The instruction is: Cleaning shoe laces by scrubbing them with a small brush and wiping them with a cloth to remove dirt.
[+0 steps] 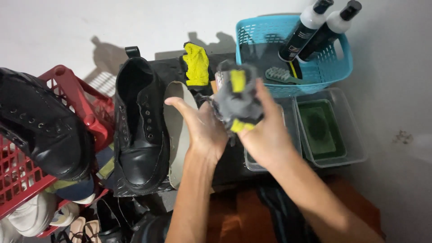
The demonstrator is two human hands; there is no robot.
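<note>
**Two hands wring a grey and yellow cloth above the work table**

Both hands meet on one bunched cleaning cloth [237,96], grey with yellow patches, held up in the air over the dark table top [225,168]. The right hand [265,132] is closed around the cloth from the right and below, its fingers wrapped over the wad. The left hand [202,126] presses against the cloth's left side with the palm, its thumb stretched out toward the left and the fingers partly hidden behind the fabric.

Just left of the hands lies a pale insole [177,135], resting along the side of a black leather lace-up shoe [139,130] that stands upright on the table with its toe toward the camera. Behind the cloth, another yellow rag [196,65] lies draped over something dark.

Below and right of the hands sit two clear plastic tubs side by side; the nearer tub [252,165] is mostly hidden by the right hand, and the further tub [355,148] holds a green pad. Behind them stands a turquoise basket [335,72] with two black-capped white bottles [315,29] leaning in it and a brush [281,75] on its floor.

At the far left, a red crate [20,180] carries another black boot [42,130], with pale shoes below it.
</note>
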